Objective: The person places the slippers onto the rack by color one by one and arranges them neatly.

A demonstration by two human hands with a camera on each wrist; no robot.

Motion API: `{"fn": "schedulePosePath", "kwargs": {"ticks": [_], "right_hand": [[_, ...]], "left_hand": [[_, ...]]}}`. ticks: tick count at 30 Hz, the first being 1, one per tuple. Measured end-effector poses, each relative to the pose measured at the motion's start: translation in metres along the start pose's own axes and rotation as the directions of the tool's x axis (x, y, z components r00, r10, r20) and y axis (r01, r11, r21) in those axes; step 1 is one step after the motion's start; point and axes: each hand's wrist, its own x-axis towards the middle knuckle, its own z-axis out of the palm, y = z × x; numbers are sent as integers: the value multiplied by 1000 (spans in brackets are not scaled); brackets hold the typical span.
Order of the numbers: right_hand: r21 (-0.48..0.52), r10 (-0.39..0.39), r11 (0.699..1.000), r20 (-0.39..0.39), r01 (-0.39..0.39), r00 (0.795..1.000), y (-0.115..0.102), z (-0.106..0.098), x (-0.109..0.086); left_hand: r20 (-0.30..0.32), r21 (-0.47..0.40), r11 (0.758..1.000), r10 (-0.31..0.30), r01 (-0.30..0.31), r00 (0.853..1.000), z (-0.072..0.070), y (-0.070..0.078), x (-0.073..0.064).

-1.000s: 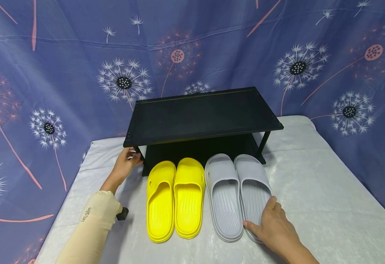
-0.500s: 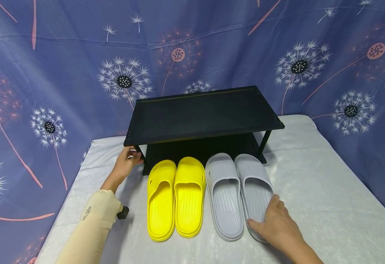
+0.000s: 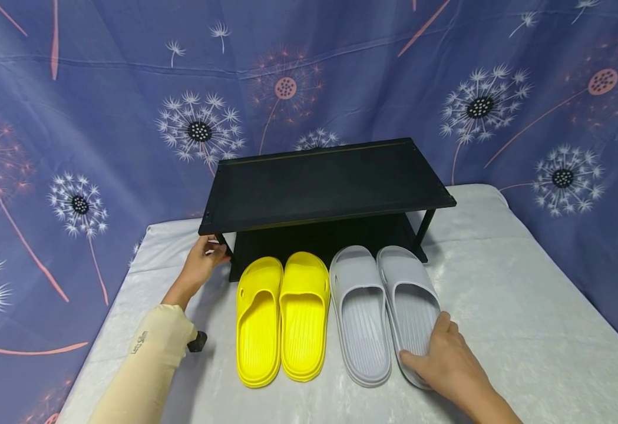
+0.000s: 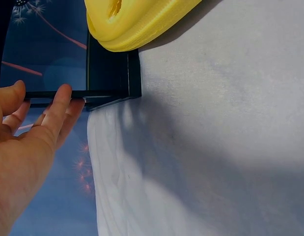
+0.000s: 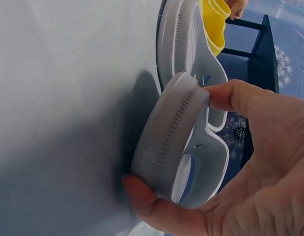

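Observation:
A black two-tier shoe rack (image 3: 324, 185) stands at the back, and my left hand (image 3: 197, 268) holds its left front post. In the left wrist view, thumb and fingers (image 4: 56, 115) lie on either side of that thin black post (image 4: 105, 93). My right hand (image 3: 446, 362) grips the heel end of the right grey slide sandal (image 3: 412, 315), thumb on one edge and fingers on the other. Seen from the right wrist, this sandal's heel (image 5: 164, 137) tilts off the line of its mate. The left grey slide (image 3: 364, 324) lies alongside, toe toward the rack.
Two yellow slides (image 3: 258, 335) lie side by side left of the grey pair, toes at the rack's lower shelf (image 3: 309, 238). A pale cloth (image 3: 526, 306) covers the table. Behind hangs a blue dandelion-print curtain (image 3: 340, 70). A small black object (image 3: 197, 341) sits by the left sleeve.
My right hand has shifted slightly right, carrying the heel of the right grey slide with it and widening the gap between the grey pair. The left hand stays put.

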Motion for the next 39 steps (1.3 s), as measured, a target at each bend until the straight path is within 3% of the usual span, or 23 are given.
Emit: {"fn": "schedulePosePath", "kwargs": {"ticks": [12,24,39], "right_hand": [[0,-14,1000,-27,14,1000,0,-6,-2],[13,-36,999,-53,37,998,-2,-13,-6],[36,-68,997,-122,73,990,-7,-20,-13]], "left_hand": [[-4,20,1000,-5,5,1000,-1,0,-1],[-21,25,999,22,-21,1000,-6,-32,17],[-17,34,999,31,-30,999,-6,-34,18]]}}
